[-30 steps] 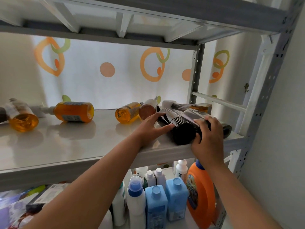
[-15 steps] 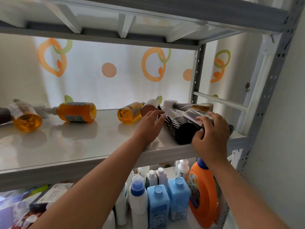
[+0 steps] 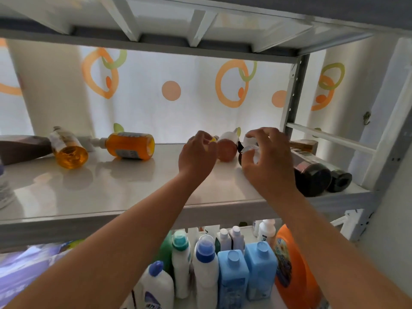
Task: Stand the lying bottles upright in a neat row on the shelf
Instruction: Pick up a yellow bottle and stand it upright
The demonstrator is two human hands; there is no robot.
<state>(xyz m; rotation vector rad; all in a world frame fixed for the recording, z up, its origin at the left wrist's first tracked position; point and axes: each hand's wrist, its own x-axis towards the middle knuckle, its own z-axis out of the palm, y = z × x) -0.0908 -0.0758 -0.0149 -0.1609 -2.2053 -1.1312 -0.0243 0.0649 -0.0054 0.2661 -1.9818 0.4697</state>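
Both hands moved back off dark bottles: left hand [image 3: 197,152] curled, grip unclear; right hand [image 3: 266,157] fingers spread over white-labelled bottle [image 3: 250,149]; glossy white shelf [image 3: 133,192] front w/ free room.

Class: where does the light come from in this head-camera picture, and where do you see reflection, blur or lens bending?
Head view: backlit through the pale curtain; the glossy shelf mirrors the lying orange bottle; the left hand and right hand are slightly smeared; the frame's edges bow from the wide lens.

Both hands reached over the shelf [image 3: 133,192] among lying bottles. The left hand [image 3: 197,156] curled beside a reddish bottle [image 3: 227,150]; the right hand [image 3: 267,159] spread over a dark bottle [image 3: 312,178].
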